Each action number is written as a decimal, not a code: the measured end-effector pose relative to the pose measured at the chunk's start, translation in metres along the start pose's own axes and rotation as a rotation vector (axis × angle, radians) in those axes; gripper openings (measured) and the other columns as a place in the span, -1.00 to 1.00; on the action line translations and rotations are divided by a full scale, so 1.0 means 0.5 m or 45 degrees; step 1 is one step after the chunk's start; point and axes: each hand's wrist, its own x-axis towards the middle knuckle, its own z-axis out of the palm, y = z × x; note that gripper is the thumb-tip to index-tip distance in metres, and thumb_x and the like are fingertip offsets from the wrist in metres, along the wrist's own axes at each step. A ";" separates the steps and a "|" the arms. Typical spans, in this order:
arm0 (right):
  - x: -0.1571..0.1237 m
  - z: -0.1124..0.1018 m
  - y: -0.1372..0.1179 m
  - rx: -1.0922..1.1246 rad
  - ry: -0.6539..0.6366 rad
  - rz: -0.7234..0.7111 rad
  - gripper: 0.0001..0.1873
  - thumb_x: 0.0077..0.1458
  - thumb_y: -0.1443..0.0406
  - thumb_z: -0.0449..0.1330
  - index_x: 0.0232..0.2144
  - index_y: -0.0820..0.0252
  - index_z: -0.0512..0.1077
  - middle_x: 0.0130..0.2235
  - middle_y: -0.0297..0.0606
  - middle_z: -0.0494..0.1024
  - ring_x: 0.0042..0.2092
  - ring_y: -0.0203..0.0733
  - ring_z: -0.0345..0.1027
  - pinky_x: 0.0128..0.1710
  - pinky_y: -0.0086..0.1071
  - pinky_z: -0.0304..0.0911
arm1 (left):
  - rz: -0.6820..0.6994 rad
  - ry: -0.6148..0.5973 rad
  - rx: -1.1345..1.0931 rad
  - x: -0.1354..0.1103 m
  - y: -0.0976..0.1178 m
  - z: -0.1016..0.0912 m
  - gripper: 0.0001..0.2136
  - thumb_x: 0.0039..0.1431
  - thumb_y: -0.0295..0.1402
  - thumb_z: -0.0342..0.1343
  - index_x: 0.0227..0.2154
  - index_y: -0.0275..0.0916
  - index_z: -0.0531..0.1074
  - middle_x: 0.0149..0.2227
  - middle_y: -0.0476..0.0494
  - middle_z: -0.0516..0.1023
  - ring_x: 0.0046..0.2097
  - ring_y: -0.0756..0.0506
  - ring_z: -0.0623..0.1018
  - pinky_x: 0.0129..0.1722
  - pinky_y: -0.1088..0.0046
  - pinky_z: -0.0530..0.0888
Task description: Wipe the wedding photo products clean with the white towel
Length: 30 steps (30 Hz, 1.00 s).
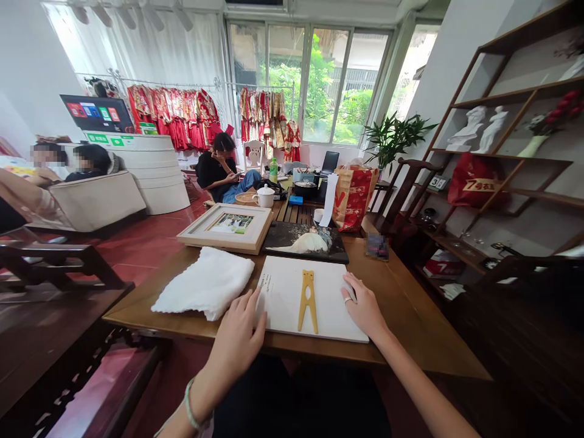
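A white board or album [292, 298] lies flat at the near edge of the wooden table [410, 316]. A yellow forked tool [308, 301] rests on top of it. My left hand [239, 337] lies on the board's left edge, fingers stretched out and holding nothing. My right hand [362, 304] rests flat on the board's right edge, fingers spread, a ring on one finger. A folded white cloth [205, 283] sits just left of the board.
Behind the board lie a dark photo print [305, 241] and a framed picture [227, 226]. A red patterned bag [353, 194], teapot [264, 196] and a seated person [221, 167] are further back. Shelves [502, 152] stand right, a dark bench [55, 286] left.
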 end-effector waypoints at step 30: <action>-0.017 -0.081 -0.199 1.118 -0.239 0.321 -0.44 0.20 0.03 -0.23 0.15 0.04 0.19 0.23 -0.19 0.19 0.21 -0.06 0.11 0.03 -0.09 0.23 | -0.343 0.756 -1.421 0.040 0.203 -0.021 -0.46 0.13 -0.19 0.10 0.14 -0.26 0.18 0.02 -0.22 0.42 0.07 -0.25 0.39 0.05 0.24 0.39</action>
